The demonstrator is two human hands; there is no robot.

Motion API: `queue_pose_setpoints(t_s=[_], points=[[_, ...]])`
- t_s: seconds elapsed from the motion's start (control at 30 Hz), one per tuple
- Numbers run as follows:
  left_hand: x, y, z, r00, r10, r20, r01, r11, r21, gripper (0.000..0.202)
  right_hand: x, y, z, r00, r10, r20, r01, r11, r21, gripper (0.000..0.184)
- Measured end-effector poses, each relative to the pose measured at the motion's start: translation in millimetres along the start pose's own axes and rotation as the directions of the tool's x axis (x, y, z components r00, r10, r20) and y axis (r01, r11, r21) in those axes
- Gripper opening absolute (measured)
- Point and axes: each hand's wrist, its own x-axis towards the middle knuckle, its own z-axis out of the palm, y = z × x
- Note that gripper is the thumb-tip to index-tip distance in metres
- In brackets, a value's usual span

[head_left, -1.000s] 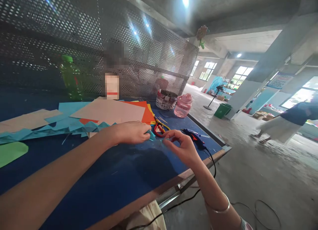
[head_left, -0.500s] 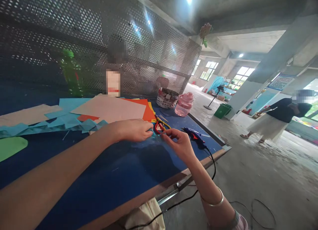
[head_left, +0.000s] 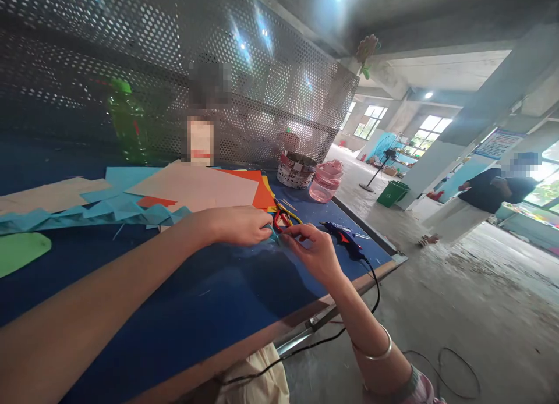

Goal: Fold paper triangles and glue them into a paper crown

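Observation:
Close above the blue table, my left hand [head_left: 244,224] and my right hand [head_left: 318,252] face each other. A small piece of light blue paper [head_left: 276,237] spans the gap between their fingertips. Both hands are closed, pinching its ends; my fingers hide most of it. Just behind lie scissors [head_left: 280,219] with red and yellow handles. To the left, a folded light blue paper strip [head_left: 105,213] runs along the table. Right of my right hand rests a dark blue glue gun [head_left: 344,240], its black cord hanging over the table edge.
Paper sheets, pale pink [head_left: 196,187] and orange [head_left: 264,195], are piled behind my left hand. A green paper shape [head_left: 24,254] lies at left. A patterned tub [head_left: 297,170], a pink jar [head_left: 325,183] and a perforated metal screen [head_left: 262,95] stand behind. A person [head_left: 476,200] stands off right.
My two hands stay nearly in place around the blue paper, with slight finger movement. The person at the right has shifted a little to the left. The view has moved slightly.

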Motion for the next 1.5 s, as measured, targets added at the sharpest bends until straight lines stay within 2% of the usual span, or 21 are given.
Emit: queue_pose_setpoints(t_s=[0.37, 0.6, 0.8, 1.5], points=[[1.4, -1.8, 0.3, 1.000, 0.013, -0.012, -0.013, 1.000, -0.018, 0.033, -2.0, 1.1, 3.8, 0.998, -0.062, -0.027, 0.060, 0.997, -0.051, 0.007], [-2.1, 0.9, -2.3, 0.999, 0.026, 0.043, -0.022, 0.996, -0.085, 0.030, -1.8, 1.9, 2.6, 0.998, -0.067, 0.004, 0.067, 0.995, -0.069, 0.007], [3.0, -2.8, 4.6, 0.999, 0.035, -0.026, -0.037, 0.998, -0.060, 0.017, -1.4, 4.4, 1.4, 0.998, -0.058, 0.012, 0.059, 0.996, -0.072, 0.008], [7.2, -1.0, 8.8, 0.996, 0.034, -0.078, -0.042, 0.994, -0.101, 0.019, -1.5, 7.8, 0.9, 0.999, -0.029, 0.040, 0.033, 0.994, -0.104, 0.010]])
